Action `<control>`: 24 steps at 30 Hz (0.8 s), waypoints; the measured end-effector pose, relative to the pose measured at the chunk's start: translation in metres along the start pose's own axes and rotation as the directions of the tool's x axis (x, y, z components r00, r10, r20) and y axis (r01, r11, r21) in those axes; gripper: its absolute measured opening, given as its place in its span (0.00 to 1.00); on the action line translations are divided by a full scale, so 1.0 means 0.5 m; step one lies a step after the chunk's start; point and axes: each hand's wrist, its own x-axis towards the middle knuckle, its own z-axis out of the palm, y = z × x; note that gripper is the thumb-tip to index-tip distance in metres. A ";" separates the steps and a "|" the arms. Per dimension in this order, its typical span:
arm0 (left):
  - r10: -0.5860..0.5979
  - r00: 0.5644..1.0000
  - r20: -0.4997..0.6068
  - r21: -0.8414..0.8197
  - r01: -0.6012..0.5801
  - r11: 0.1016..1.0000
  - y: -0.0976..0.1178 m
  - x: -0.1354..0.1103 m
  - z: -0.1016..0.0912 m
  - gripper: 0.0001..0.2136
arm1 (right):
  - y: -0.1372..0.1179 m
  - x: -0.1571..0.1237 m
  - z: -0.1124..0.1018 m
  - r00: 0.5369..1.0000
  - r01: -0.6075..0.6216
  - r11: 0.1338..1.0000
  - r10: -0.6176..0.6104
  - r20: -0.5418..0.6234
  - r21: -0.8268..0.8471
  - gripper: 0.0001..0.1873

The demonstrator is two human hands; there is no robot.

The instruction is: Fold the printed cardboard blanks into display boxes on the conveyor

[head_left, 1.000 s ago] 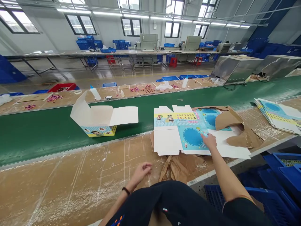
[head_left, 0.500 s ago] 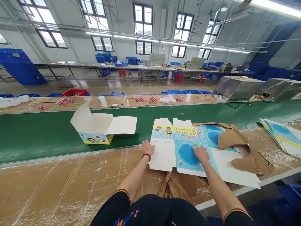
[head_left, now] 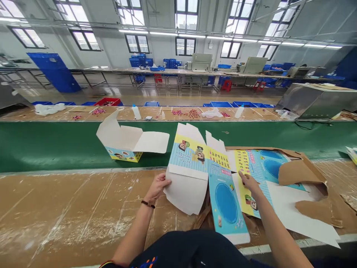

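blue card blank lifted, edge pinched by left hand; right hand, fingers together, touches second blank beneath.

Print on carton blank unreadable; sheet stack cut off at right edge.

A green conveyor belt runs through a bright factory hall, with white plastic bottles on the cardboard-topped bench beyond, blue plastic crates behind, and a stainless-steel housing at right.

Left hand curled, right hand outstretched.
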 end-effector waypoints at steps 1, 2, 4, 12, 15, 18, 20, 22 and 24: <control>0.027 1.000 0.014 -0.027 -0.027 0.999 0.009 -0.014 -0.025 0.25 | -0.018 -0.003 0.007 0.997 0.015 0.998 -0.020 0.068 0.062 0.22; 0.052 0.998 0.018 -0.044 -0.052 0.998 0.019 -0.026 -0.049 0.24 | -0.039 -0.007 0.017 0.987 0.019 0.989 -0.042 0.155 0.146 0.21; 0.091 0.996 -0.015 -0.052 -0.091 0.994 0.039 -0.042 -0.091 0.23 | -0.090 -0.018 0.043 0.940 -0.007 0.928 -0.120 0.319 0.372 0.17; 0.293 0.909 -0.296 0.080 -0.282 0.956 0.170 -0.064 -0.213 0.26 | -0.333 -0.095 0.076 0.823 0.416 0.432 -0.552 -0.130 0.800 0.25; 0.398 0.776 -0.490 0.090 -0.409 0.908 0.263 -0.058 -0.227 0.38 | -0.391 -0.146 0.077 0.652 0.656 0.327 -0.699 -0.293 0.681 0.23; 0.477 0.634 -0.609 0.054 -0.567 0.822 0.359 -0.050 -0.234 0.44 | -0.416 -0.196 0.095 0.376 0.868 0.221 -0.878 -0.297 0.445 0.12; 0.460 0.540 -0.705 0.029 -0.626 0.780 0.403 -0.050 -0.245 0.45 | -0.423 -0.227 0.115 0.071 0.949 -0.007 -0.969 -0.235 0.316 0.04; 0.370 0.470 -0.802 -0.033 -0.653 0.757 0.420 -0.057 -0.261 0.46 | -0.427 -0.256 0.136 -0.169 0.938 -0.218 -0.966 -0.194 0.269 0.05; 0.272 0.450 -0.851 -0.116 -0.665 0.738 0.413 -0.069 -0.279 0.44 | -0.427 -0.283 0.157 -0.253 0.917 -0.295 -0.951 -0.180 0.269 0.06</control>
